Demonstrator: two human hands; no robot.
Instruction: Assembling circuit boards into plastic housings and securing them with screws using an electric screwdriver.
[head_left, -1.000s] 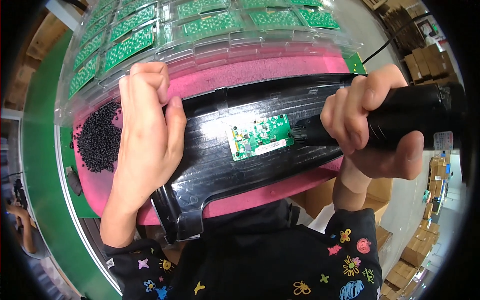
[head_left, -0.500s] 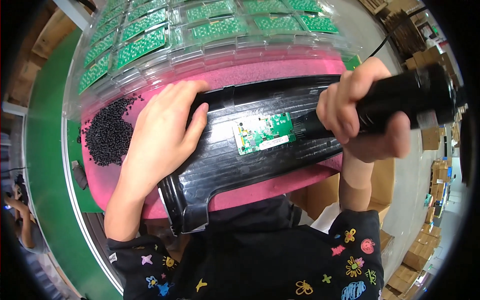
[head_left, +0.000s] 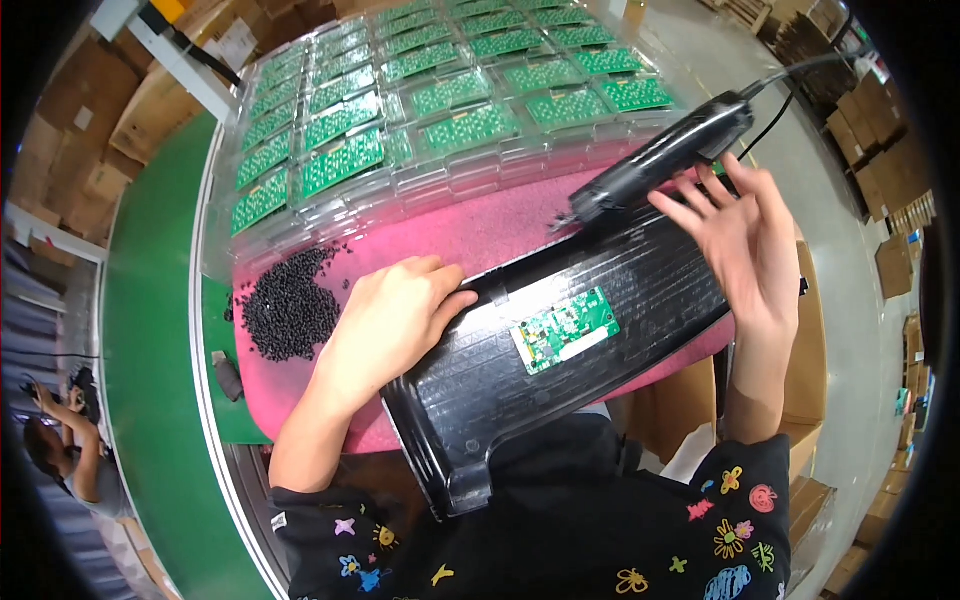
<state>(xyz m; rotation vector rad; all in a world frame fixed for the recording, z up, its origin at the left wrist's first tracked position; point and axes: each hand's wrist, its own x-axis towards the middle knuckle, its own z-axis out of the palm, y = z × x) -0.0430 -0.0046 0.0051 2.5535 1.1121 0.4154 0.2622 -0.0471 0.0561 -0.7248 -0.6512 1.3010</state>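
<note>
A long, curved black plastic housing lies across the pink mat. A small green circuit board with a white strip sits inside it. My left hand holds the housing's far edge near its left end, fingers over the rim. Beyond the housing's far right edge, a black corded electric screwdriver lies slanted, its tip pointing left over the mat. Beside its handle my right hand is spread, fingers apart, with nothing gripped. Left of my left hand is a heap of small black screws.
Clear plastic trays with several green circuit boards stand beyond the mat. A small dark object lies on the green table at left. The screwdriver's cord runs up right. Cardboard boxes stand at right; another person works far left.
My right hand has let go of the screwdriver, which has moved from beside the circuit board to the housing's far edge. My left hand stays on the housing. The whole view has shifted.
</note>
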